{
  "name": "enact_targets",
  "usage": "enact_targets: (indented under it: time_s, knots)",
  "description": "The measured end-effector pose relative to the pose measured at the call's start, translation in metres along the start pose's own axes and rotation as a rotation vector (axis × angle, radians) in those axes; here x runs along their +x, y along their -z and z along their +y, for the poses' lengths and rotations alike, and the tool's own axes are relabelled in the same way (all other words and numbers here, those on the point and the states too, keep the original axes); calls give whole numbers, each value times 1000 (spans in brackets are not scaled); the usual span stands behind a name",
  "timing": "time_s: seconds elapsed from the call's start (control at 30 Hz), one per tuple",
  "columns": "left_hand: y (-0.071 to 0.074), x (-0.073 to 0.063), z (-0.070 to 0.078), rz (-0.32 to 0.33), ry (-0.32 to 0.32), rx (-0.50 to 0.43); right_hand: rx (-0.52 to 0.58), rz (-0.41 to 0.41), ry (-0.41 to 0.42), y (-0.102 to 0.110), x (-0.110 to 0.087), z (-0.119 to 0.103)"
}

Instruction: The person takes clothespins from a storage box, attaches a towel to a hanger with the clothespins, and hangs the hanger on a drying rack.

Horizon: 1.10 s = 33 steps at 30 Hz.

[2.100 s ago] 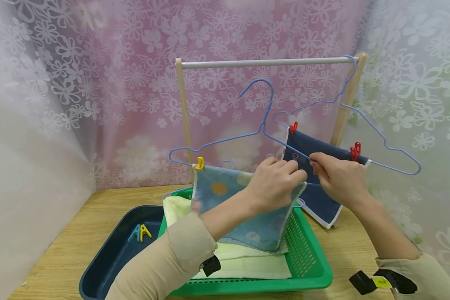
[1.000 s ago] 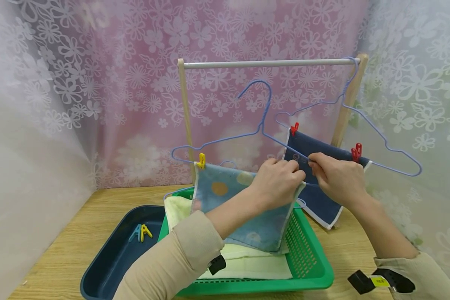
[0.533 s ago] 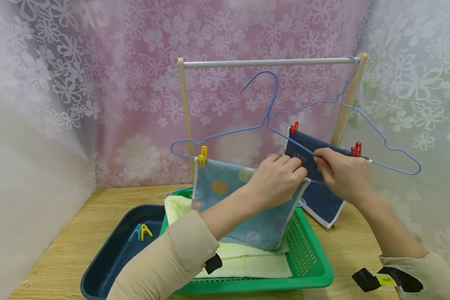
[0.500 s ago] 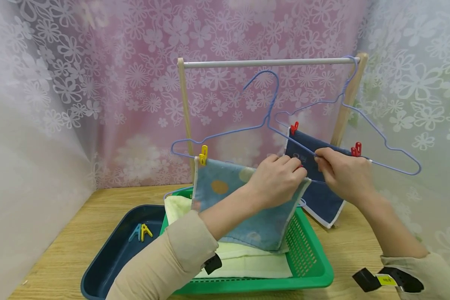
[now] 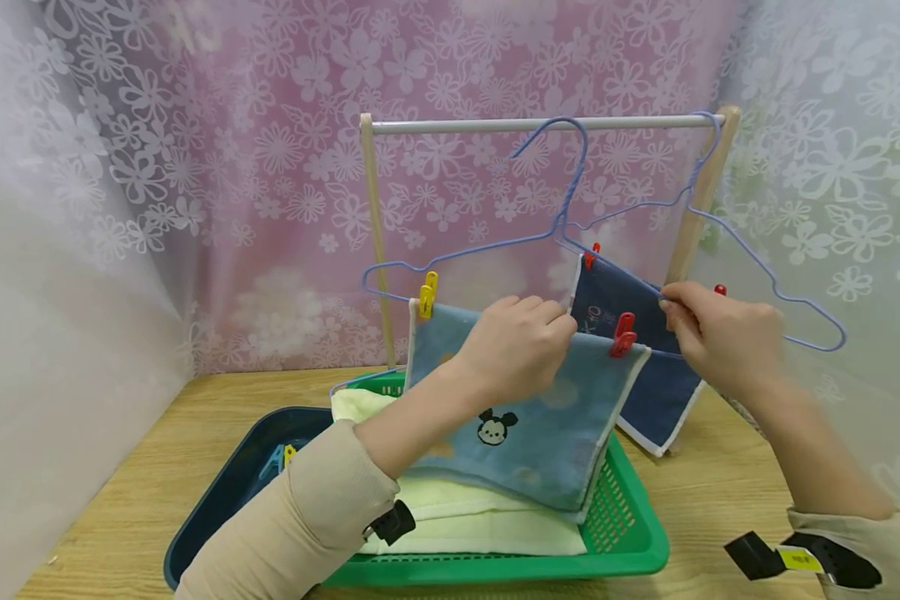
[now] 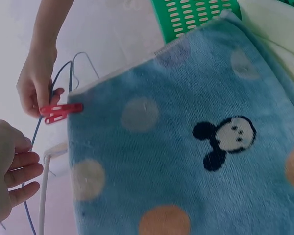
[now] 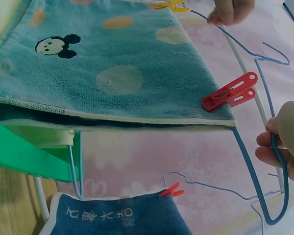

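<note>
Hanger (image 5: 567,202) higher over table (image 5: 120,450), before curtain (image 5: 450,58)

Blue spotted towel (image 5: 543,421), clipped to hanger (image 5: 567,201)

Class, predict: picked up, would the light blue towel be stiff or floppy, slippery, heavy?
The light blue towel is probably floppy: its lower edge hangs curved. Its fuzzy surface suggests little slipping. It seems light, since a yellow clip and a red clip hold it on the hanger.
</note>
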<state>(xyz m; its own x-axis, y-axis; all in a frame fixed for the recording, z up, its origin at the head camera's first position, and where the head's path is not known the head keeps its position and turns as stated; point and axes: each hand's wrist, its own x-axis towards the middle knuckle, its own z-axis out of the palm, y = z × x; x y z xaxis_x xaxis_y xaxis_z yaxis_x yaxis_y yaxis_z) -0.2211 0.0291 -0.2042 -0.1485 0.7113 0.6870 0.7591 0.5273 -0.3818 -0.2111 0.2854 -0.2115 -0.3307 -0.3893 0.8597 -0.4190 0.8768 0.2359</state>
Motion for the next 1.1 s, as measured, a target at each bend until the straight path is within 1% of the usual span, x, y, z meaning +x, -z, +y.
enact_targets:
  time_s: [0.17, 0.27, 0.43, 0.57, 0.73, 0.8, 0.9, 1.0, 1.1]
  knots:
    - [4, -11, -15, 71, 41, -63, -36, 23, 2, 11, 1, 7]
    - [6, -21, -25, 91, 86, -84, -52, 23, -18, 17, -1, 11]
    - [5, -44, -45, 108, 182, -64, -78, -1, -89, 28, -4, 16]
    - [2, -63, -60, 100, 254, -36, -113, -6, -114, 36, -5, 20]
    - [-3, -82, -78, 36, 370, 0, -149, 7, -114, 42, -6, 25]
    - [-5, -88, -84, 11, 416, 16, -154, 15, -120, 44, -6, 26]
    - [-9, -94, -94, -40, 488, 31, -163, 14, -152, 47, -7, 26]
    - [-11, -99, -102, -127, 586, 30, -175, 6, -180, 48, -7, 27]
    - [-13, -101, -108, -222, 674, 18, -185, 16, -187, 48, -7, 27]
